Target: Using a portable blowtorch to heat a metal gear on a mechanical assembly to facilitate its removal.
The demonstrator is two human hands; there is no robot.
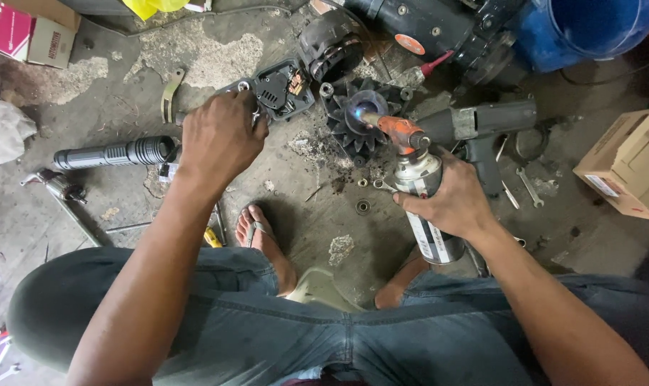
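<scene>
My right hand (456,200) grips a gas torch canister (426,204) with an orange burner head (399,131). Its blue flame plays on the centre of a black finned alternator housing (354,121) lying on the concrete floor. My left hand (219,138) is closed around a small metal tool (251,107), mostly hidden by the fingers, right beside a black plastic cover with copper parts (281,87). A small bearing ring (363,206) and nuts lie on the floor below the housing.
A black flashlight-like cylinder (117,153) lies left. A grey impact wrench (482,125) and spanners (530,187) lie right. Cardboard boxes (628,168) stand at right and top left (31,32), a blue bucket (589,28) top right. My sandalled foot (263,239) rests below.
</scene>
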